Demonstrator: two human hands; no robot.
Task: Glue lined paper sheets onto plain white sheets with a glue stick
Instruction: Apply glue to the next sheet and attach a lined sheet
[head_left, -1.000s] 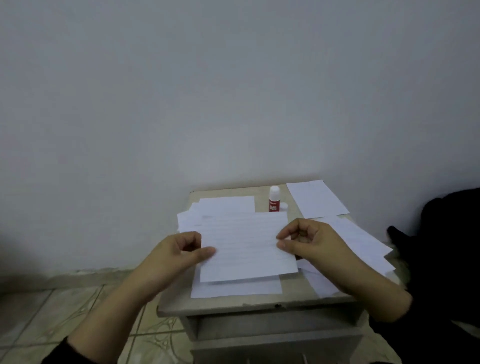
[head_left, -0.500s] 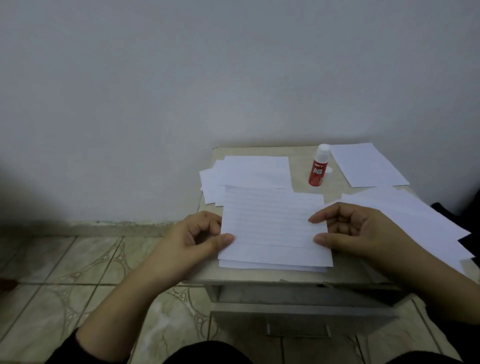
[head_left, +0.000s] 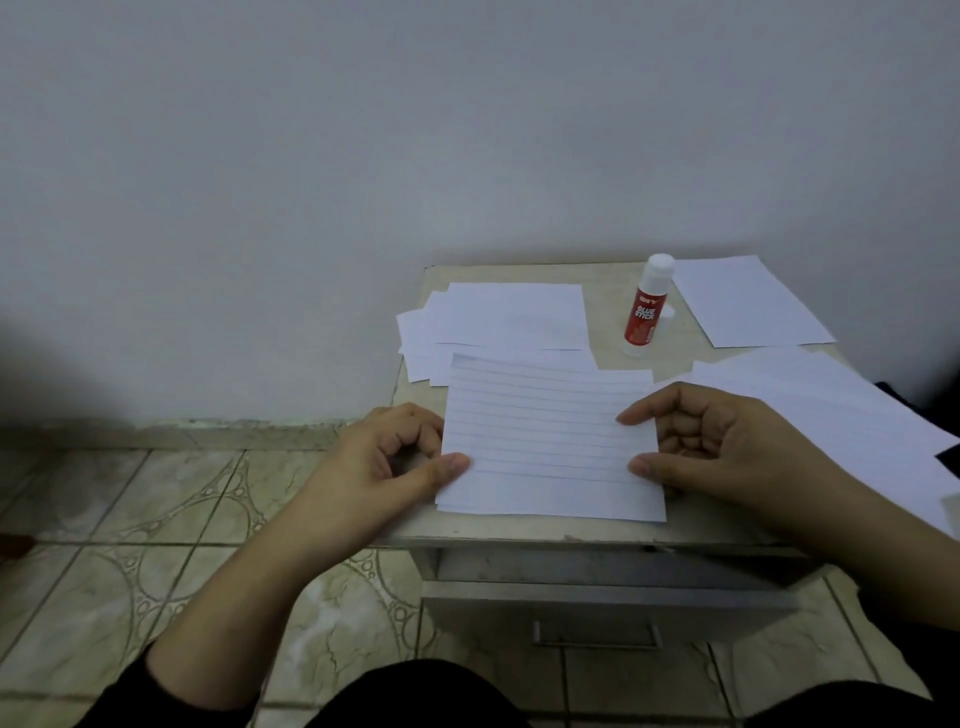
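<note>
Lying at the table's (head_left: 613, 532) near edge, the lined sheet (head_left: 550, 436) is pinched at both sides, by the left hand (head_left: 387, 460) and the right hand (head_left: 711, 441), apparently to square it over a plain sheet (head_left: 545, 515) beneath. Faint rulings cross it; the glue stick (head_left: 647, 306) stands upright behind.

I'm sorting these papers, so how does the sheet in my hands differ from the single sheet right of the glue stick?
The lined sheet carries ruled lines; the far sheet looks blank. The lined sheet is pinched by the left hand and right hand at the table's near edge; the far sheet lies untouched near the wall, beside the glue stick. Both are white and rectangular.
</note>
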